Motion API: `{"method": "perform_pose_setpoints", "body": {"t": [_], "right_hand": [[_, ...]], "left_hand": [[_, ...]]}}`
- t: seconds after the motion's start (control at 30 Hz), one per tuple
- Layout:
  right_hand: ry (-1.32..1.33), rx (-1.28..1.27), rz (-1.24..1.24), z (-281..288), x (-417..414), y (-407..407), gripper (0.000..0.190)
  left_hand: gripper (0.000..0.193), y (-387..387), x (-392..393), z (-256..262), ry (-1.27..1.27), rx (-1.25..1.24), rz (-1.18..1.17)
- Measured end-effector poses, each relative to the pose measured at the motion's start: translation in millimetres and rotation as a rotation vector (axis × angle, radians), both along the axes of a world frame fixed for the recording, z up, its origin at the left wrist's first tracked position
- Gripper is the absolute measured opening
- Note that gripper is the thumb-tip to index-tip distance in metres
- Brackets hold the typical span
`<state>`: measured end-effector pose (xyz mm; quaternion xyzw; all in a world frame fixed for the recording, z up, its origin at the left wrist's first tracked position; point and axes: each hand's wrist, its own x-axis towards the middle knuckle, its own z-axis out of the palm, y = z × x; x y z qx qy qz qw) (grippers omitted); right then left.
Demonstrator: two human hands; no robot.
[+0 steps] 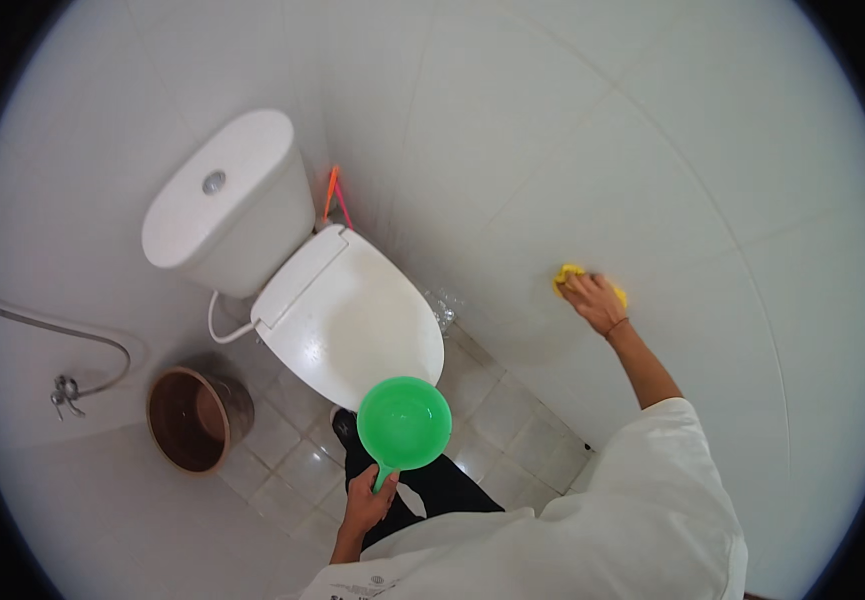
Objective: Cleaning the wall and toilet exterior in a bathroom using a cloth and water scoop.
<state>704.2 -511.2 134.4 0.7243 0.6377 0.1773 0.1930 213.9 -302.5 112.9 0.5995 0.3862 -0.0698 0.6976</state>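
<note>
My left hand grips the short handle of a green plastic dipper, held over my legs near the front edge of the toilet's closed lid. The dipper's bowl faces up; whether it holds water I cannot tell for sure. Out to the right, my right hand presses a yellow cloth or sponge against the light tiled wall. Parts of the yellow piece show beyond the fingers on both sides; the palm side is hidden.
The white toilet tank stands behind the lid. A brown bucket is on the tiled floor at left, near a wall tap with a hose. Orange and pink handles lean in the corner. Clear plastic lies beside the toilet.
</note>
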Motion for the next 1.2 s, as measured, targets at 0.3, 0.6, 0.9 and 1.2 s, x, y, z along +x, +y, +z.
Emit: {"method": "perform_pose_setpoints", "body": {"t": [0.3, 0.6, 0.9, 1.2], "right_hand": [[-0.626, 0.449, 0.015, 376.8, 36.6, 18.7, 0.057], [-0.815, 0.896, -0.085, 574.6, 15.4, 57.7, 0.033], [-0.794, 0.979, -0.141, 588.1, 22.3, 64.9, 0.030], [-0.819, 0.953, -0.229, 589.9, 16.7, 84.9, 0.032]], "left_hand": [[0.032, 52.0, 6.6, 36.4, -0.110, 0.097, -0.095], [0.028, 81.7, 12.6, 40.3, -0.163, 0.165, -0.041], [0.027, 99.6, 21.0, 43.6, -0.116, 0.096, -0.037], [0.027, 103.2, 20.1, 39.0, -0.082, 0.077, -0.108]]}}
